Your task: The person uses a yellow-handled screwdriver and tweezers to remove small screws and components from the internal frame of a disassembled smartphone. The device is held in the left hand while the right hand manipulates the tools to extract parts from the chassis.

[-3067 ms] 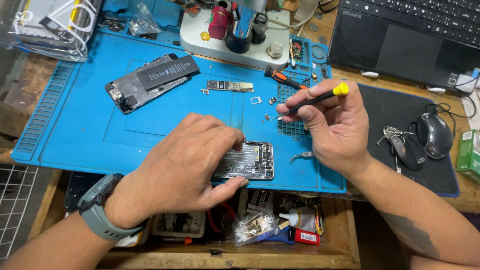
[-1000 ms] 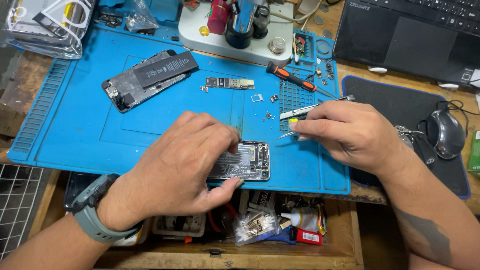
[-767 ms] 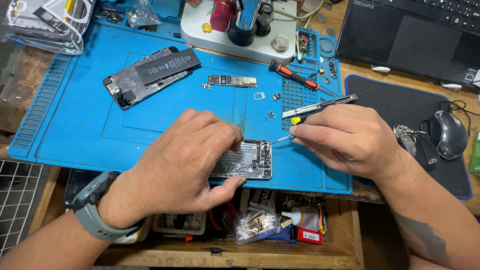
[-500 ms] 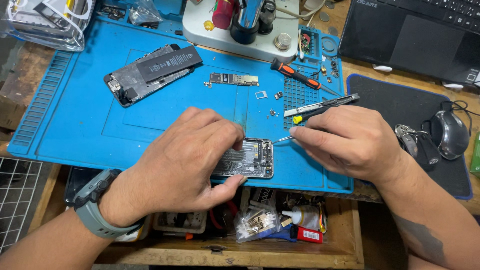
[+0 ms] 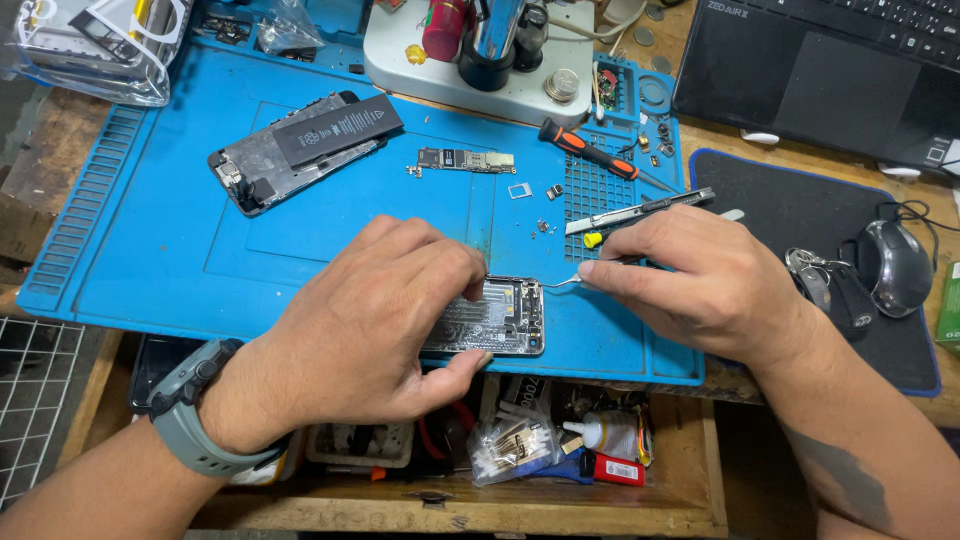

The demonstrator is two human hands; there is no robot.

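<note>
Grey wristwatch (image 5: pixel 195 415) (left wrist), bare forearms

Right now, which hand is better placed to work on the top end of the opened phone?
The right hand. It holds a thin metal tool whose tip already touches the phone at its top edge. The left hand lies over the phone's body, pinning it to the blue mat.

My left hand (image 5: pixel 375 325) covers most of the opened phone (image 5: pixel 500 318). My right hand (image 5: pixel 700 285) hides most of the tweezers (image 5: pixel 562 283). The laptop (image 5: pixel 830 70) is cut off at the top edge.
</note>
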